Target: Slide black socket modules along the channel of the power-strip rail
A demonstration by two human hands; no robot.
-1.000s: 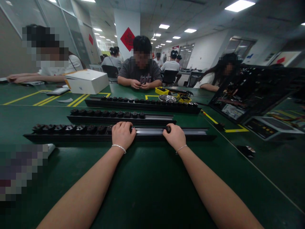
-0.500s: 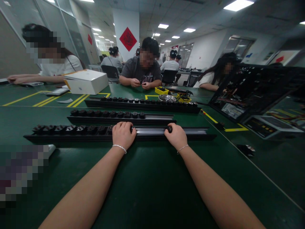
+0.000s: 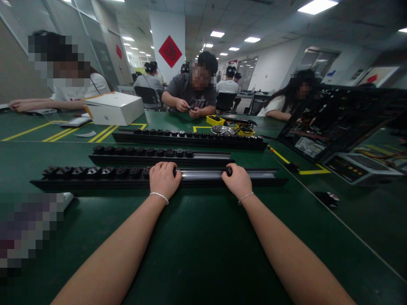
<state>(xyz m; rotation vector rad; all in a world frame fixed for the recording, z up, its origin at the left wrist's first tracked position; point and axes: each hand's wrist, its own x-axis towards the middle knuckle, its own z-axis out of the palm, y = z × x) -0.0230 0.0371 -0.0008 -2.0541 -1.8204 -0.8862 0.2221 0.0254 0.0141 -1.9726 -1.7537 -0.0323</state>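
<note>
Closest to me lies a long black power track (image 3: 82, 185), running left to right with a shiny channel. A row of round black socket modules (image 3: 106, 170) fills its left part. My left hand (image 3: 163, 178) is closed over the track at the right end of this row, gripping a black socket module that is mostly hidden under the fingers. Over the bare channel, my right hand (image 3: 238, 180) pinches another dark round module (image 3: 228, 171) on the track. Behind it are a shorter track (image 3: 159, 159) with modules and a longer one (image 3: 190, 142).
An open computer case (image 3: 337, 123) and a power supply (image 3: 359, 169) stand at right. A white box (image 3: 116, 109) is at back left, yellow trays (image 3: 215, 120) and a metal dish (image 3: 222, 130) beyond the tracks. Loose black pieces (image 3: 327, 198) lie right. People sit around the table.
My right hand has slid slightly to the right along the track with its module. My left hand has stayed in place. The person opposite has shifted their head to the right.
</note>
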